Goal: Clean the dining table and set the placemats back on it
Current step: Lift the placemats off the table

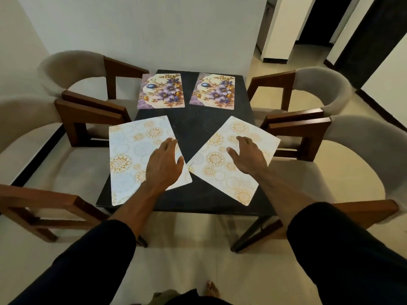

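Observation:
A small black dining table (193,126) carries several placemats. Two purple floral placemats lie at the far end, one on the left (161,91) and one on the right (213,91). Two white placemats with gold circle patterns lie near me. My left hand (164,161) rests flat with straight fingers on the near left placemat (132,155), which overhangs the table's left edge. My right hand (247,154) rests flat on the near right placemat (220,168), which lies turned at an angle.
Four upholstered chairs with wooden arms surround the table, two on the left (72,84) and two on the right (319,89). A white wall stands behind the table. A doorway opens at the back right. My bare foot (212,289) shows on the tiled floor.

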